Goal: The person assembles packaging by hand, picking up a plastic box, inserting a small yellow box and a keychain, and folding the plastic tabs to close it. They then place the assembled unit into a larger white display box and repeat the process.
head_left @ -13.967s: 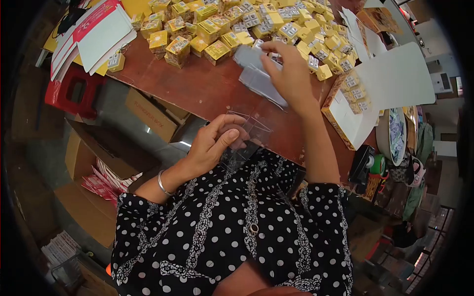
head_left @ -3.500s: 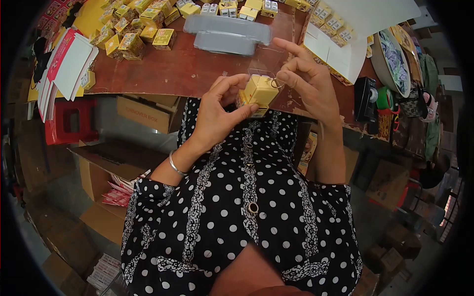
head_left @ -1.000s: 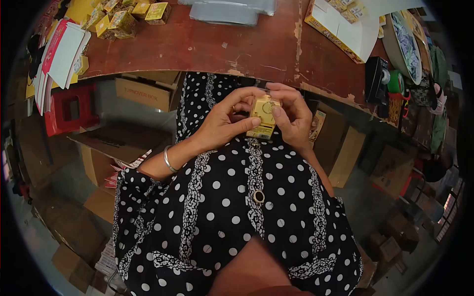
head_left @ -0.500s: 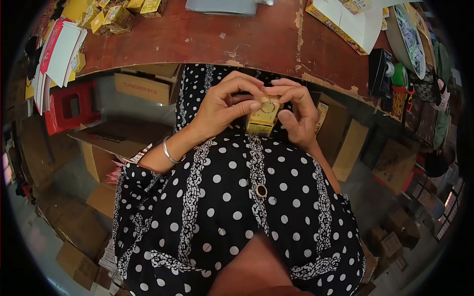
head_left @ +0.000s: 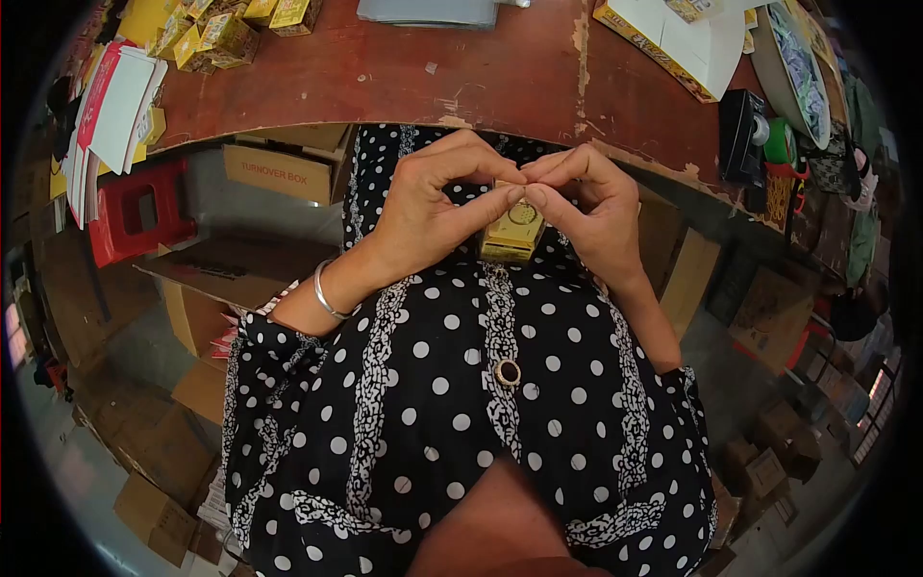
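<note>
A small yellow printed carton box (head_left: 511, 236) rests upright in front of my lap, close to the dress, with a round mark on the face toward me. My left hand (head_left: 433, 192) reaches in from the left, thumb and forefinger pinched at the box's far top end. From the other side my right hand (head_left: 596, 202) pinches at the same spot, so the fingertips of both hands meet there. That end of the box is hidden behind the fingers. A silver bangle (head_left: 329, 290) circles my left wrist.
Beyond my hands is the worn red table (head_left: 385, 82). Several small yellow boxes (head_left: 229, 40) stand at its far left, beside white and pink card sheets (head_left: 120, 111). An open display carton (head_left: 673, 48) lies at the right. A red stool (head_left: 144, 212) and cardboard cartons (head_left: 279, 173) are below.
My right thumb and fingers have closed from a looser spread into a pinch beside the left fingertips. Both hands stay at the box, which has hardly moved.
</note>
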Demonstrator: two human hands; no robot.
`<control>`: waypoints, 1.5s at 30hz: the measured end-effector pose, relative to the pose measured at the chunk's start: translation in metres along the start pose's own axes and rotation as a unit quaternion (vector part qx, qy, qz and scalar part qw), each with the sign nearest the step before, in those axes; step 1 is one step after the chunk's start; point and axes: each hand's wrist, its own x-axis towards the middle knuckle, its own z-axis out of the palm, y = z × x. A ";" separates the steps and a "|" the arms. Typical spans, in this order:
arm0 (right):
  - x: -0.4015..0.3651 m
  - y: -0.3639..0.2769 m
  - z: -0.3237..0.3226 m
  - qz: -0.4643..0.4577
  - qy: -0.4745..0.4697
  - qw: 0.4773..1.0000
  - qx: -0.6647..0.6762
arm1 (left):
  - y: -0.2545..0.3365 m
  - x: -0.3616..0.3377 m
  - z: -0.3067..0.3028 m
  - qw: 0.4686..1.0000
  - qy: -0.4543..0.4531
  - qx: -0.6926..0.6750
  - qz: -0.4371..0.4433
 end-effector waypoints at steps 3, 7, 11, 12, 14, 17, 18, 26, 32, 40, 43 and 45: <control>0.002 0.004 -0.002 -0.013 -0.015 1.000 -0.017 | -0.001 -0.002 -0.001 1.000 0.000 -0.019 -0.024; -0.002 0.021 -0.006 -0.101 -0.032 0.992 -0.062 | -0.013 -0.008 -0.002 0.998 -0.005 0.017 0.053; -0.006 0.034 -0.009 -0.277 -0.012 0.942 -0.189 | -0.025 -0.017 0.000 0.996 -0.041 -0.006 0.072; -0.006 0.037 -0.009 -0.311 -0.002 0.931 -0.190 | -0.024 -0.019 0.002 0.997 -0.046 -0.035 0.042; -0.008 0.043 -0.011 -0.331 0.008 0.919 -0.215 | -0.023 -0.023 0.003 0.996 -0.053 -0.064 0.015; -0.010 0.039 -0.015 -0.354 0.020 0.895 -0.270 | -0.024 -0.021 0.001 0.979 -0.098 -0.157 -0.090; -0.012 0.035 -0.018 -0.355 0.019 0.886 -0.298 | -0.025 -0.019 0.003 0.979 -0.099 -0.159 -0.083; -0.039 -0.039 -0.196 -0.154 0.533 0.795 -0.247 | -0.016 0.004 0.005 0.981 -0.066 -0.177 -0.035; -0.047 -0.037 -0.289 0.065 0.440 0.852 -0.275 | -0.012 0.009 0.013 0.982 -0.070 -0.168 -0.049; -0.043 -0.022 -0.306 0.070 0.406 0.895 -0.167 | -0.012 0.010 0.013 0.984 -0.076 -0.152 -0.054; -0.046 -0.008 -0.302 0.011 0.430 0.899 -0.086 | -0.012 0.010 0.013 0.982 -0.075 -0.162 -0.057; -0.051 0.001 -0.295 -0.013 0.447 0.893 -0.048 | -0.013 0.010 0.014 0.980 -0.076 -0.174 -0.065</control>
